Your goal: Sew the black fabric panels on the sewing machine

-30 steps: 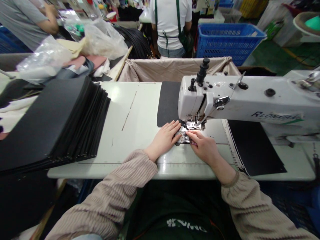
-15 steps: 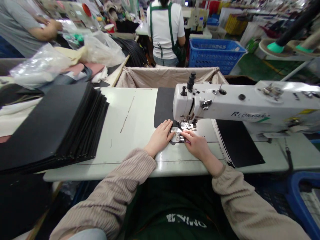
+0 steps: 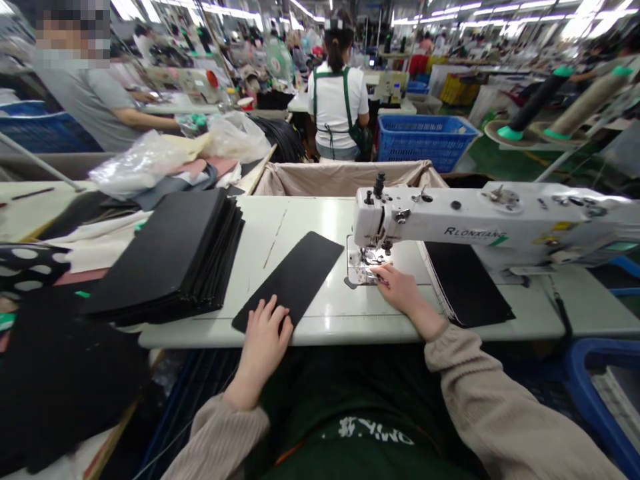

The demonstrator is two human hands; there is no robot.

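My left hand (image 3: 267,327) lies with its fingers apart on the near end of a flat black panel (image 3: 305,273), which rests slantwise on the sewing table (image 3: 330,320). My right hand (image 3: 400,288) is by the needle plate (image 3: 361,270) of a white sewing machine (image 3: 430,217), its fingers closed together below the needle. Whatever those fingers may hold is too small to make out. A tall stack of black panels (image 3: 165,247) stands left of the slanted panel. More black pieces (image 3: 470,287) lie under the machine's arm on the right.
Behind the table hangs a beige cloth-lined bin (image 3: 345,179). A blue crate (image 3: 425,140) is farther back, near a person in a white shirt (image 3: 340,100). Plastic bags and scraps (image 3: 145,163) lie at left, and another person (image 3: 100,100) works beyond them. Thread cones (image 3: 535,103) stand at right.
The black panel has come out from beneath the machine head toward the left and front, with my left hand on it. My right hand stays by the needle plate. The view has tilted up.
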